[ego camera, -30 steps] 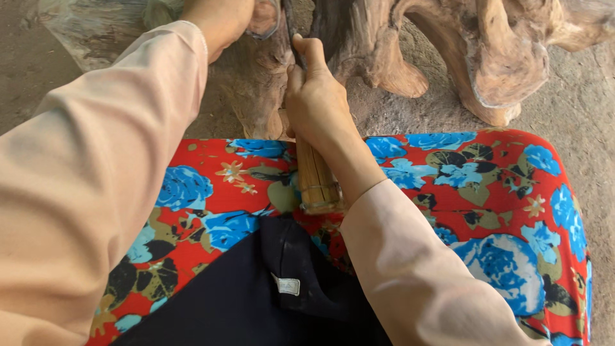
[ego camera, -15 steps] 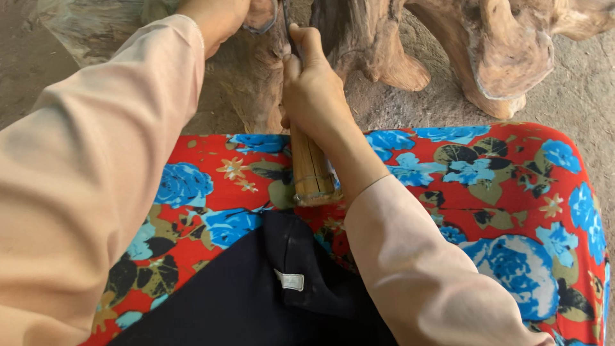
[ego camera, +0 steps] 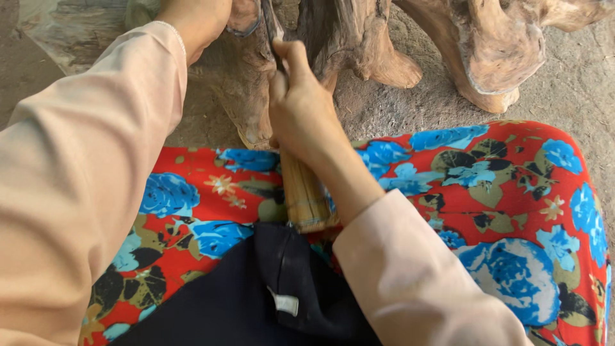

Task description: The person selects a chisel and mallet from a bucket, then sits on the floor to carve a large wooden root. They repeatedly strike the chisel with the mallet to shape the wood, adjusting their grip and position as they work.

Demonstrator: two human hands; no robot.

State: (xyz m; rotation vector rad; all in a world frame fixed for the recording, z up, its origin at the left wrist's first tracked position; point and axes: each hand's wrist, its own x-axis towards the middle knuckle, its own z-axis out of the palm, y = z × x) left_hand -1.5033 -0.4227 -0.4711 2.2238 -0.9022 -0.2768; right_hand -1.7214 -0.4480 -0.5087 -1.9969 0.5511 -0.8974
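Wooden handle [ego camera: 306, 195] locked in the right hand [ego camera: 301, 112], fingers wrapped tight around it, its butt lying over the red-and-blue floral cloth [ego camera: 448, 173] on the lap. The tool's dark tip sits against the carved root piece [ego camera: 359, 38]. The left hand [ego camera: 192, 19] presses that wood at the top edge; its fingers are hidden.

A red cloth [ego camera: 448, 186] printed with blue flowers and dark green leaves spreads across the lower half of the frame. A dark navy garment [ego camera: 256, 301] with a small white tag lies over it at bottom centre. Pale peach sleeves [ego camera: 83, 179] fill the left edge and lower right. Grey, gritty ground [ego camera: 564, 83] shows at upper right and far upper left.
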